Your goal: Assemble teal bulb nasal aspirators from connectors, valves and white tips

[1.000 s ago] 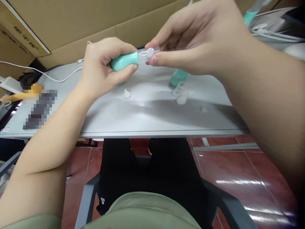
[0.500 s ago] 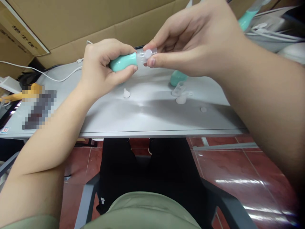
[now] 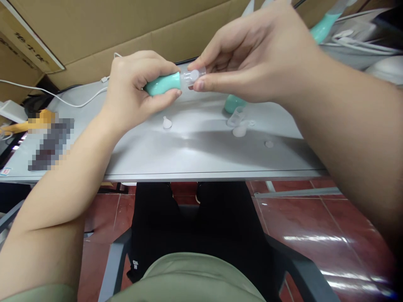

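Note:
My left hand (image 3: 137, 82) is wrapped round the smooth turquoise body of a handheld device (image 3: 163, 84) that looks like a nasal aspirator. It lies level above the table, its clear end toward the right. Thumb and fingers of my right hand (image 3: 255, 61) pinch that clear plastic tip (image 3: 194, 76), which bears a round whitish disc. The tip meets the turquoise body; whether it is fully seated I cannot tell. Below the hands, a small white funnel-shaped nozzle (image 3: 167, 123) stands on the table. A second turquoise device (image 3: 234, 103) is partly hidden behind my right hand.
On the grey table (image 3: 189, 163) lie a clear plastic cup (image 3: 236, 117), a white nozzle (image 3: 239, 131) and a small white disc (image 3: 268, 144). Another turquoise device (image 3: 324, 28) and white cables are at the right. Cardboard (image 3: 103, 29) walls the back; a blurred dark object (image 3: 52, 144) lies left.
My right hand has shifted very slightly with the clear tip. Both hands keep their hold, and the things on the table stay where they were.

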`<action>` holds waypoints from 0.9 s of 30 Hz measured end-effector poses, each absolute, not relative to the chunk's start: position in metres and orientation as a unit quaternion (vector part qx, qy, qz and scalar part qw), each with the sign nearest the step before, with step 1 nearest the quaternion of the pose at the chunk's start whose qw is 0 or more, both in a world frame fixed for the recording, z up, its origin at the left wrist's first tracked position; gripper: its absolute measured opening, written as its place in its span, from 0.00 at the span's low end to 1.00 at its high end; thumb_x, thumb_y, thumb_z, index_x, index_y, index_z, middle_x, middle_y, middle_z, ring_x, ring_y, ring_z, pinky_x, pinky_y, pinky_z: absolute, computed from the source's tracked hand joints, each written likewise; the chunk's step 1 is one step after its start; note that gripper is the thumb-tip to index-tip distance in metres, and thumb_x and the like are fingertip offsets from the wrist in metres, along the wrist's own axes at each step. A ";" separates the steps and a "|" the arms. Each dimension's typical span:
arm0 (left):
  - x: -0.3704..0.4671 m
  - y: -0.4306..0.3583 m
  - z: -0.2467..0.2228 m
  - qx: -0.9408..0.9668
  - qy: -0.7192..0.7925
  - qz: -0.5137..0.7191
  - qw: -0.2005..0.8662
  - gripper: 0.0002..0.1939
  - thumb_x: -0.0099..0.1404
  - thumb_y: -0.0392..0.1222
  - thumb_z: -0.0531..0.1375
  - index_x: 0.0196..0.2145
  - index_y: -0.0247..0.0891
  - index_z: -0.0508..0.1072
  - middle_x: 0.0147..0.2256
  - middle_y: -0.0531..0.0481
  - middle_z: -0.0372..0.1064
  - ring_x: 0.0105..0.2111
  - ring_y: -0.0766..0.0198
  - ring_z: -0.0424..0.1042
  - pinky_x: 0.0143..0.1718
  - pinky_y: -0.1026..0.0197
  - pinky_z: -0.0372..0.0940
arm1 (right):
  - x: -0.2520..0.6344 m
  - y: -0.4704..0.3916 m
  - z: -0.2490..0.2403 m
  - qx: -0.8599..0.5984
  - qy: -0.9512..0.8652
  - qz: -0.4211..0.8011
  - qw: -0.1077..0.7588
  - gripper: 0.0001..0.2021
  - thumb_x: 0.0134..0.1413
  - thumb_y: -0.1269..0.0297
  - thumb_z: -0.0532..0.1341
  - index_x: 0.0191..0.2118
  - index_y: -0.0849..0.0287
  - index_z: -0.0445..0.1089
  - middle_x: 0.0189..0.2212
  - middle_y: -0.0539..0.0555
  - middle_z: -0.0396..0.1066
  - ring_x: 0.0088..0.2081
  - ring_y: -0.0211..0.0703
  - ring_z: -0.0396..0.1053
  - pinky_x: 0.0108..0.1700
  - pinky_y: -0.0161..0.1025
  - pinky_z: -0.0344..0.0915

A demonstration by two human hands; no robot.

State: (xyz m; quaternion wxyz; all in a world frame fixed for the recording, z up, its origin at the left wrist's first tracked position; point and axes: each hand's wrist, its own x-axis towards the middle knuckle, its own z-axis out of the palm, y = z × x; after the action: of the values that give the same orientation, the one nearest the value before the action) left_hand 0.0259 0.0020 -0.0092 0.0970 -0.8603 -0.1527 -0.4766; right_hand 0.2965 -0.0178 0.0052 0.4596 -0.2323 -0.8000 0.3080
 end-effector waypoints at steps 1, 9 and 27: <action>0.026 0.003 -0.009 -0.860 -0.162 -0.473 0.101 0.12 0.71 0.60 0.71 0.44 0.54 0.89 0.37 0.51 0.86 0.34 0.54 0.82 0.34 0.50 0.70 | 0.296 -0.018 0.005 -0.231 -0.799 0.309 0.460 0.12 0.55 0.68 0.81 0.44 0.65 0.86 0.36 0.51 0.83 0.34 0.27 0.76 0.39 0.23 0.75; 0.028 0.005 -0.009 -0.852 -0.178 -0.475 0.127 0.10 0.69 0.58 0.71 0.41 0.54 0.88 0.34 0.51 0.85 0.32 0.54 0.81 0.31 0.50 0.67 | 0.291 -0.021 0.006 -0.232 -0.783 0.333 0.471 0.12 0.54 0.72 0.80 0.44 0.69 0.86 0.38 0.54 0.84 0.35 0.29 0.79 0.39 0.22 0.76; 0.025 0.011 -0.011 -0.861 -0.138 -0.454 0.181 0.26 0.73 0.69 0.69 0.43 0.42 0.89 0.34 0.49 0.82 0.31 0.62 0.74 0.30 0.57 0.64 | 0.291 -0.021 0.007 -0.268 -0.776 0.365 0.440 0.09 0.54 0.81 0.78 0.41 0.72 0.83 0.37 0.55 0.84 0.36 0.32 0.82 0.41 0.23 0.79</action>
State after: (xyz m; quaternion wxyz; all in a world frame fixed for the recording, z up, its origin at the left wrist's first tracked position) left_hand 0.0254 0.0107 -0.0110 0.1809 -0.8614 -0.1384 -0.4540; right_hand 0.2914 -0.0213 0.0066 0.4396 -0.2678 -0.7757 0.3652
